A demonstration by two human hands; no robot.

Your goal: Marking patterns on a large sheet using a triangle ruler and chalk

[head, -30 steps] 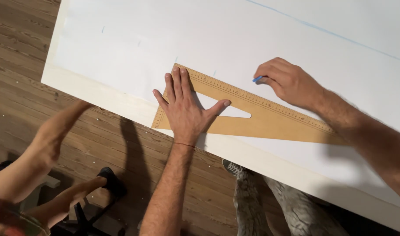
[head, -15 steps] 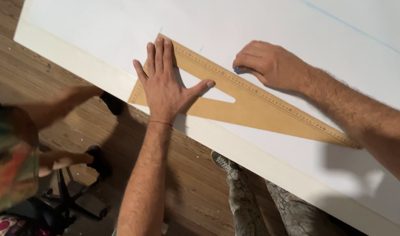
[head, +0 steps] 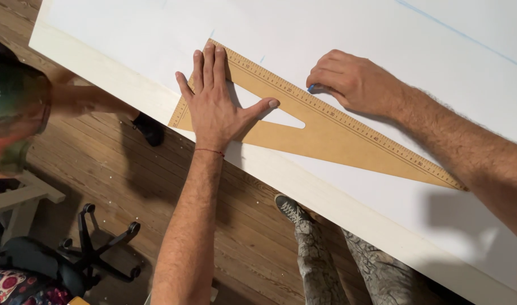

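My left hand [head: 216, 104] lies flat, palm down and fingers spread, on the wooden set square [head: 320, 121], pressing its short end at about 9 o'clock from the triangular cut-out; the thumb reaches toward 3 o'clock over the edge of that cut-out. A thin red thread circles the left wrist. The set square rests on the white board [head: 337, 28], its graduated long edge running from 11 o'clock down to 4 o'clock, with the narrow tip well out toward 4 o'clock. My right hand [head: 357, 82] is curled closed around a blue marking tool [head: 311, 88], of which only the tip shows; I cannot tell whether it is pencil or chalk. The tip sits right against the graduated edge, at about 1 o'clock from my left thumb. A faint blue line [head: 462, 35] crosses the board at 1 o'clock, well apart from both hands. The board's pale thick edge [head: 303, 183] runs diagonally below the set square. Beyond it, at 6 o'clock, my patterned trousers and a grey shoe [head: 292, 209] stand on the wooden floor [head: 100, 164]. At 9 o'clock another person's arm [head: 83, 99] reaches under the board edge; an office chair base [head: 94, 248] stands at 7 o'clock.
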